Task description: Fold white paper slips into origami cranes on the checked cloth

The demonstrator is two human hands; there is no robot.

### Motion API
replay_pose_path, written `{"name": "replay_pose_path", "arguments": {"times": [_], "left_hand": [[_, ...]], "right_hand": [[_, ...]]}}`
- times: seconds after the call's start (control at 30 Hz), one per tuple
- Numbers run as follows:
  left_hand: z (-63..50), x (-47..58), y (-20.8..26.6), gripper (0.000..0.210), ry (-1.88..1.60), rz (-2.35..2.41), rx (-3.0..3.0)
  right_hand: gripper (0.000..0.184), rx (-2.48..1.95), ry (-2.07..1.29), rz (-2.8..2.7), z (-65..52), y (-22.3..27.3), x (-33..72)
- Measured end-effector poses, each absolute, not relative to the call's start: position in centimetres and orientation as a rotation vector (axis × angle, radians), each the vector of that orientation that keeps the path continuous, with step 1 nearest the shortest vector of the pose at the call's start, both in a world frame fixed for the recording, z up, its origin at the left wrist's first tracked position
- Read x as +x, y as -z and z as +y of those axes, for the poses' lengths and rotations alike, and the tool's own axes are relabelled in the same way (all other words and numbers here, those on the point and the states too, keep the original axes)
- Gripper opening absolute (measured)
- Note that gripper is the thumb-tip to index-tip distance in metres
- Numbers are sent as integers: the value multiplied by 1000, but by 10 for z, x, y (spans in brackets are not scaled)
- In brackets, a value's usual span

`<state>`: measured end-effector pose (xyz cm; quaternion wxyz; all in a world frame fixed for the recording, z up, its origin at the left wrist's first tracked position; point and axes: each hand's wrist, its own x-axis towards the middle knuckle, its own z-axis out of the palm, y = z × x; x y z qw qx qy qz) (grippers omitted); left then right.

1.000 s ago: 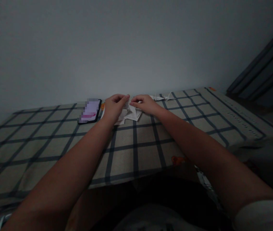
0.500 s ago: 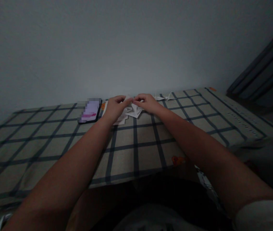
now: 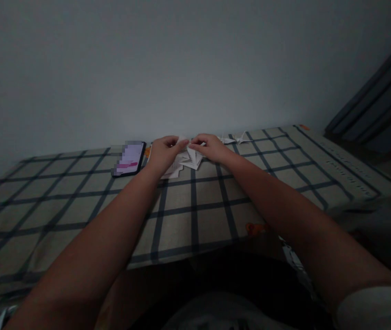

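A piece of folded white paper (image 3: 182, 140) is held up between my two hands at the far side of the table. My left hand (image 3: 166, 150) pinches it with thumb and fingers. From the other side, the closed fingertips of my right hand (image 3: 208, 145) grip the paper's edge. Right below the hands lie more white papers, one of them a folded sheet (image 3: 192, 159) and another a flat sheet (image 3: 172, 173). Folded paper cranes (image 3: 241, 138) rest to the right of my right hand. My fingers partly hide the held paper.
A phone (image 3: 128, 159) with a lit screen lies left of my left hand. The table wears a checked cloth (image 3: 212, 213). Behind it rises a plain wall (image 3: 195, 68), and a dark curtain (image 3: 381, 87) hangs at the right.
My fingers have shifted very slightly at the held paper. Arms, phone and paper cranes stay where they were.
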<state>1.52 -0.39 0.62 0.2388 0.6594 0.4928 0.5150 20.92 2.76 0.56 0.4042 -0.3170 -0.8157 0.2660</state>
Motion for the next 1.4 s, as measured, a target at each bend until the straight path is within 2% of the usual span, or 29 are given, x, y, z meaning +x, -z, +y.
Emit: {"name": "replay_pose_path", "arguments": {"times": [0.4,0.87,1.1,1.4], "left_hand": [[-10,16,-8,37,-1309,1397,1897],[-1,23,2,36,-1263,1140,1520],[1,23,5,41,-1279,1099,1486],[-1,24,5,36,-1276,1199,1473]], "right_hand": [[19,-817,-705,-2014,36,0,212],[16,-781,-623,-2013,40,1,213],[20,-817,-735,-1967,38,2,210],[30,-848,-777,-1967,39,4,213]]}}
